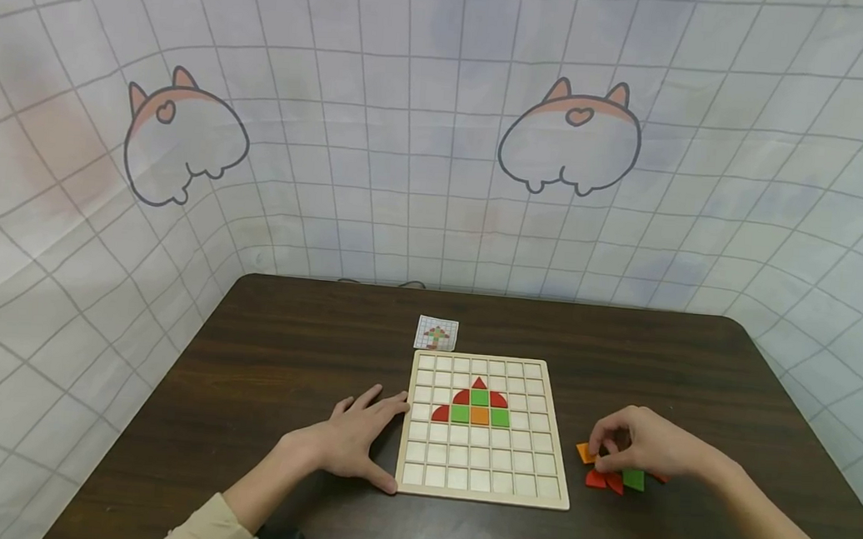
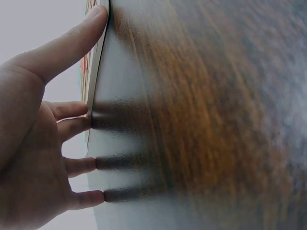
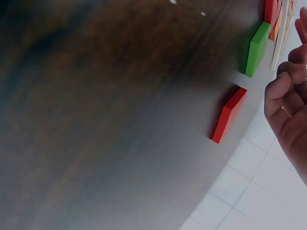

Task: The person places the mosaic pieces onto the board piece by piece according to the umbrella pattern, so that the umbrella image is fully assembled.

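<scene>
The gridded board (image 1: 480,458) lies flat near the middle of the dark wooden table (image 1: 308,319), as I see it in my head view. I count 8 flat pieces set in its cells: 1 red triangle (image 1: 479,383) at the top, 3 green squares, 1 orange square (image 1: 480,416) and 3 red rounded pieces. The left hand (image 1: 350,439) is spread wide and grips nothing; I see its thumb touching the board's near left corner and its fingertips at the left edge. The right hand (image 1: 648,439), fingers bent, is over a loose group of pieces to the right of the board. An orange piece (image 1: 586,453) is beside its fingertips; I cannot tell whether anything is pinched. Red pieces and a green piece (image 1: 633,481) lie below it, and my right wrist view shows a red piece (image 3: 229,116) apart from the green. A small printed card (image 1: 437,334) lies just beyond the board's far left corner. Behind the table I see a gridded white cloth (image 1: 381,132) with 2 animal drawings.
</scene>
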A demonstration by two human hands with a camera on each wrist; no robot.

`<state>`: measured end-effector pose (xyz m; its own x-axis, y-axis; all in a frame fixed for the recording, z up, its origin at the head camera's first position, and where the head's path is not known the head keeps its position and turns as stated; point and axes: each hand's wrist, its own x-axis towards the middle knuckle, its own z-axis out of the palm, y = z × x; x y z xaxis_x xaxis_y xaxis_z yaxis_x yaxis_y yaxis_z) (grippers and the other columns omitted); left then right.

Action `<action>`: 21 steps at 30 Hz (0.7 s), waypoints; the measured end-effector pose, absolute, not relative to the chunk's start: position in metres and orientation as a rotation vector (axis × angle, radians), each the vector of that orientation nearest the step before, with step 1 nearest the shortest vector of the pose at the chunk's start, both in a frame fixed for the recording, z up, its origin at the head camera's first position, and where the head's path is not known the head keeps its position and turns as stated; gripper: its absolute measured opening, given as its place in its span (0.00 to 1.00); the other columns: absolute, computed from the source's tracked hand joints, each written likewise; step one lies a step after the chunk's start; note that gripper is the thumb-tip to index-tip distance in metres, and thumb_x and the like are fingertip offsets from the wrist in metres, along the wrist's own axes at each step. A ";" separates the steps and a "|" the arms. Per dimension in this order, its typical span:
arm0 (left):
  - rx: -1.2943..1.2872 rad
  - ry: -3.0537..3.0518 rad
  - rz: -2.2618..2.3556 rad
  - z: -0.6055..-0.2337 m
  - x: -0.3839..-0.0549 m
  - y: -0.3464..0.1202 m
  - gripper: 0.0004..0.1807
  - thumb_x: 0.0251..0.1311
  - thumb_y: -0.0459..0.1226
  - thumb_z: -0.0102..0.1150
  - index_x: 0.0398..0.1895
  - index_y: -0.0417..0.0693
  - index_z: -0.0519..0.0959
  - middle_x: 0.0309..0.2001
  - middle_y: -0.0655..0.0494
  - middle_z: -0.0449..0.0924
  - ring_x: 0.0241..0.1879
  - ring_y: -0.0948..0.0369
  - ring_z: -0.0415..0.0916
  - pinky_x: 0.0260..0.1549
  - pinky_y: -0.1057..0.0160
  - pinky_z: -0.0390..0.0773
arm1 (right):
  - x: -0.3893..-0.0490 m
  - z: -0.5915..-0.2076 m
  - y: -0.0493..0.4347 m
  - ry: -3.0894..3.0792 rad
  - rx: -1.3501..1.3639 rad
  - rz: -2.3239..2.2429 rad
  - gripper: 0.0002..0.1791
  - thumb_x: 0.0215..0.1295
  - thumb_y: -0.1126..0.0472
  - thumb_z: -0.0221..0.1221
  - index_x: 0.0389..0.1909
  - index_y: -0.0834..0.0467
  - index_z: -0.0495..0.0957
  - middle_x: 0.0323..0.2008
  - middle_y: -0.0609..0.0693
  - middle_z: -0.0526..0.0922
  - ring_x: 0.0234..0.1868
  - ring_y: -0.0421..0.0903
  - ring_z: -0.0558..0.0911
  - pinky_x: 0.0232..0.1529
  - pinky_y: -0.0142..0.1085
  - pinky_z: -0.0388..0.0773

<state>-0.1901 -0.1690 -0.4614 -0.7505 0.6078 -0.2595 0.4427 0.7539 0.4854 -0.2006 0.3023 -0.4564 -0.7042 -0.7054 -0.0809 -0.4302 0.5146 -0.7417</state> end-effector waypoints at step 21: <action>0.802 2.552 0.552 -0.462 -0.190 -0.169 0.60 0.50 0.63 0.75 0.82 0.51 0.56 0.82 0.52 0.48 0.80 0.41 0.35 0.67 0.28 0.44 | -0.194 -0.465 0.300 2.369 -0.958 -0.988 0.10 0.59 0.59 0.75 0.37 0.50 0.83 0.24 0.36 0.71 0.25 0.32 0.69 0.27 0.31 0.69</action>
